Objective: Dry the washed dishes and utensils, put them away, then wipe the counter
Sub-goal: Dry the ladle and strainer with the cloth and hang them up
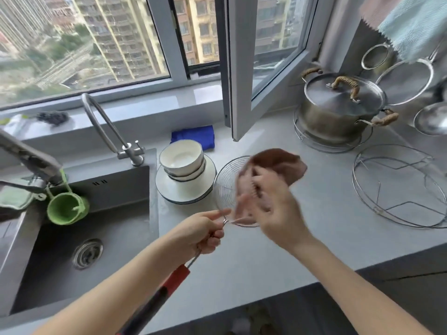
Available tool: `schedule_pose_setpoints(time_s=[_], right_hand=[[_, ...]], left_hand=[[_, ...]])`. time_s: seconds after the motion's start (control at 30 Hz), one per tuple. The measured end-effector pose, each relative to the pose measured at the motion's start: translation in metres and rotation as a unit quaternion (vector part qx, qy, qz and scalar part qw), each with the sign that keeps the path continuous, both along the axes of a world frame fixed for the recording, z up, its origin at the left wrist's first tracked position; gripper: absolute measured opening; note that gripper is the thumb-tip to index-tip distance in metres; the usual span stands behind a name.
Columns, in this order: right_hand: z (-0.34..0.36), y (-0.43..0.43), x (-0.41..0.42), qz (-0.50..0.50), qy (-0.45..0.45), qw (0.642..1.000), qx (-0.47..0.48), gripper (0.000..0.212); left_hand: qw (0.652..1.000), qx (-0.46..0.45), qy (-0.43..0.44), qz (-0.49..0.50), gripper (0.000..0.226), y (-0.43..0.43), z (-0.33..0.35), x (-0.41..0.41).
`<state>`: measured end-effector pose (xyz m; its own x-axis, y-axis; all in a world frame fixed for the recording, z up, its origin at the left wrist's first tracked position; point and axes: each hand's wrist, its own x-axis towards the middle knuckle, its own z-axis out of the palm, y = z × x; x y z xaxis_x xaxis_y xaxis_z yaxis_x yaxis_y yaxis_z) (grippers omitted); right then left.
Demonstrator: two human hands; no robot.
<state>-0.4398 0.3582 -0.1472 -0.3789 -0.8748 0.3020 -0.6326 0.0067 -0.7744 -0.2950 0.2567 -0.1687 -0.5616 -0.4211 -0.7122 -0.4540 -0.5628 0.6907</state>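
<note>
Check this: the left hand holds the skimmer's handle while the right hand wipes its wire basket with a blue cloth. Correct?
No. In the head view the right hand wipes with a brown cloth; the left hand holds the skimmer.

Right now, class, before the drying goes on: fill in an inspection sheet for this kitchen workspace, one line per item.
Surface: grey counter beside a sink; wetness cannot be told.
Job's things: wire skimmer, its mesh beside the plates; bowls stacked on those plates; brown cloth.
Clutter: blue cloth; lidded pot on a wire trivet; wire rack; green cup hanging over the sink.
Grips: left grip holds the skimmer's handle; right grip, blurred, holds the brown cloth against the mesh.
Cables: nothing seen.
Surroundings: open window; strainers hanging on the wall.
</note>
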Motion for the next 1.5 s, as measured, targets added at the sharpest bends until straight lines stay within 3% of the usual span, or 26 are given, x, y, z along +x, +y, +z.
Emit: schedule_pose_setpoints(time_s=[0.03,0.07,0.13,0.23,0.33,0.4,0.43,0.5,0.53,0.57,0.6,0.63,0.7,0.77,0.83,0.93,1.0,1.07,1.2,1.27,1.37,1.43,1.5], right_hand=[[-0.018,-0.013,0.004,0.033,0.1,0.994,0.036,0.045],[-0.028,-0.027,0.007,0.053,0.142,0.986,0.074,0.051],[-0.034,-0.041,0.009,0.08,0.1,0.982,0.137,0.052],[-0.042,-0.033,0.003,0.18,0.142,0.964,0.133,0.042],[-0.044,-0.009,-0.026,0.272,0.292,0.907,0.136,0.03],[-0.047,0.0,-0.052,0.271,0.381,0.878,0.106,0.018],[-0.044,0.001,-0.064,0.253,0.386,0.884,0.08,0.018],[-0.024,0.002,-0.073,0.163,0.295,0.941,0.031,0.017],[-0.009,0.002,-0.072,0.095,0.19,0.977,-0.014,0.016],[0.005,0.0,-0.073,0.046,0.019,0.998,-0.036,0.021],[0.019,-0.001,-0.076,0.014,-0.147,0.988,-0.047,0.026],[0.034,-0.002,-0.081,-0.015,-0.222,0.972,-0.077,0.026],[0.058,-0.005,-0.09,-0.051,-0.257,0.958,-0.115,0.021],[0.072,-0.012,-0.086,-0.026,-0.305,0.946,-0.108,0.018],[0.067,-0.019,-0.071,0.038,-0.277,0.958,-0.058,0.016],[0.028,-0.029,-0.045,0.088,-0.002,0.996,0.026,0.036],[0.002,-0.035,-0.034,0.106,0.211,0.971,0.041,0.04],[-0.003,-0.043,-0.03,0.101,0.3,0.948,0.039,0.041],[0.008,-0.068,-0.033,0.067,0.336,0.939,0.011,0.042],[0.023,-0.078,-0.037,0.025,0.263,0.964,0.007,0.05],[0.038,-0.091,-0.052,-0.035,0.06,0.997,0.042,0.069],[0.04,-0.091,-0.048,-0.034,0.055,0.998,0.024,0.073],[0.04,-0.087,-0.036,-0.043,0.084,0.995,-0.023,0.063]], left_hand=[[1.0,-0.024,-0.002,-0.018,0.041,0.003,0.004,-0.002],[0.998,-0.051,-0.012,-0.025,0.04,0.005,0.007,-0.004],[0.996,-0.076,-0.049,-0.019,0.038,0.002,0.011,-0.004],[0.995,-0.062,-0.077,-0.01,0.035,-0.009,0.014,0.003],[0.993,-0.045,-0.105,-0.005,0.039,-0.016,0.015,0.012],[0.993,-0.033,-0.113,-0.009,0.042,-0.018,0.017,0.013],[0.993,-0.028,-0.113,-0.013,0.04,-0.02,0.018,0.012],[0.993,-0.032,-0.114,-0.017,0.038,-0.023,0.018,0.011],[0.992,-0.046,-0.114,-0.016,0.039,-0.025,0.017,0.01],[0.991,-0.071,-0.113,-0.02,0.04,-0.027,0.016,0.009],[0.988,-0.102,-0.112,-0.027,0.041,-0.028,0.016,0.009],[0.984,-0.134,-0.109,-0.034,0.041,-0.029,0.016,0.008],[0.976,-0.186,-0.103,-0.04,0.041,-0.031,0.018,0.006],[0.973,-0.208,-0.09,-0.037,0.037,-0.03,0.022,0.001],[0.975,-0.209,-0.069,-0.041,0.024,-0.027,0.029,-0.007],[0.978,-0.199,-0.011,-0.062,0.018,-0.023,0.04,-0.018],[0.977,-0.202,0.015,-0.065,0.022,-0.022,0.046,-0.021],[0.976,-0.214,0.013,-0.036,0.03,-0.022,0.046,-0.02],[0.975,-0.212,0.058,0.004,0.034,-0.019,0.049,-0.017],[0.976,-0.203,0.078,0.0,0.028,-0.02,0.053,-0.016],[0.977,-0.195,0.082,0.01,0.012,-0.022,0.059,-0.01],[0.977,-0.192,0.089,0.012,0.011,-0.023,0.066,-0.009],[0.973,-0.218,0.08,0.01,0.018,-0.025,0.075,-0.012]])
